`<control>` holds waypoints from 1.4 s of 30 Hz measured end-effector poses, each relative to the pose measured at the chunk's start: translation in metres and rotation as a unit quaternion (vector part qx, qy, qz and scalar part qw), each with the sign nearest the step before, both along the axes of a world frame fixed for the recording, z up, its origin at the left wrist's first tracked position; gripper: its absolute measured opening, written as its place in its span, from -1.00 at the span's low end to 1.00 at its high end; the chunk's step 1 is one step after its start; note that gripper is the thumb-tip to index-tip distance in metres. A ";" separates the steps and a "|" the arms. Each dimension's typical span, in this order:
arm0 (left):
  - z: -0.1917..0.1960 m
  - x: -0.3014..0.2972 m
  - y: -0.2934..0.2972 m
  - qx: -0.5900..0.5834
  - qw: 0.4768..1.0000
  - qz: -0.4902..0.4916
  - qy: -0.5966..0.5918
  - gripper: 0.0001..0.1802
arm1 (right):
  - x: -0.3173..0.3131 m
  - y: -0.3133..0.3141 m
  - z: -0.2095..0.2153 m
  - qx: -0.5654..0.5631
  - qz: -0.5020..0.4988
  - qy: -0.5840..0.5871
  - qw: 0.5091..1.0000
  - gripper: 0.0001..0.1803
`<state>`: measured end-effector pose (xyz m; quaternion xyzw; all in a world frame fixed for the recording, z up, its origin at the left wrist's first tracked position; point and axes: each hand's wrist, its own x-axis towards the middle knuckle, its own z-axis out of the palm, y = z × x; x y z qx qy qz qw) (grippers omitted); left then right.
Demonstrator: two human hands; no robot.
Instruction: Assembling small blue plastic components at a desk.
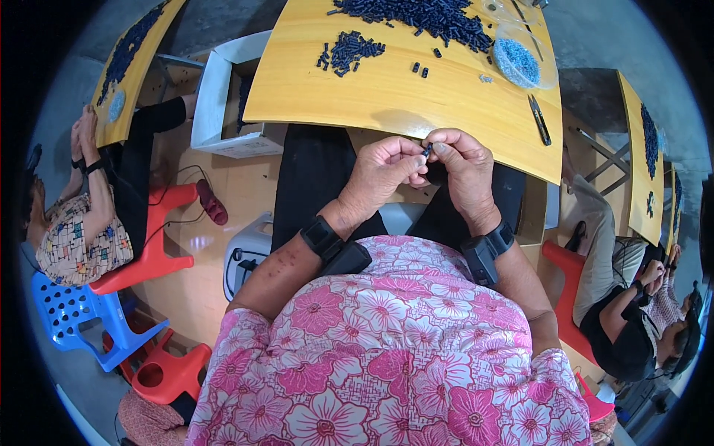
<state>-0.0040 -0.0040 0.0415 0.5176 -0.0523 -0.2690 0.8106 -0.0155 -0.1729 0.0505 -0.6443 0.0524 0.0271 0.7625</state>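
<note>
Below the near edge of our yellow worktable (pixel 387 97), we pinch one small dark piece (pixel 428 151) between both hands: left hand (pixel 383 172) narrowed on it, right hand (pixel 465 167) closed around its other end, close for fine work. Spare pieces (pixel 424 18) wait far across.

We see a smooth, slightly glossy yellow wooden worktop (pixel 387 89), matt dark plastic pieces (pixel 439 18), and our soft flowered cloth blouse (pixel 387 349).
</note>
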 end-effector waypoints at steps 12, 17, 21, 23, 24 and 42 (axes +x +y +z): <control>-0.003 0.000 0.001 0.003 1.000 0.009 0.009 -0.86 | 0.004 -0.002 0.005 -0.171 0.020 -0.127 0.977 -0.88; -0.003 0.000 0.003 0.013 1.000 0.010 0.013 -0.87 | 0.006 -0.003 0.008 -0.225 0.031 -0.160 0.961 -0.86; -0.005 -0.001 0.002 -0.002 1.000 0.008 0.011 -0.87 | 0.005 -0.003 0.011 -0.233 0.042 -0.152 0.959 -0.84; -0.005 -0.002 0.003 0.004 1.000 0.006 0.018 -0.88 | 0.007 -0.004 0.009 -0.243 0.051 -0.180 0.952 -0.82; -0.004 -0.002 0.003 0.003 1.000 0.005 0.019 -0.88 | 0.008 -0.005 0.008 -0.251 0.058 -0.208 0.943 -0.80; -0.006 -0.004 0.000 0.009 0.998 0.015 0.065 -0.86 | 0.001 -0.002 0.000 -0.280 0.037 -0.226 0.932 -0.73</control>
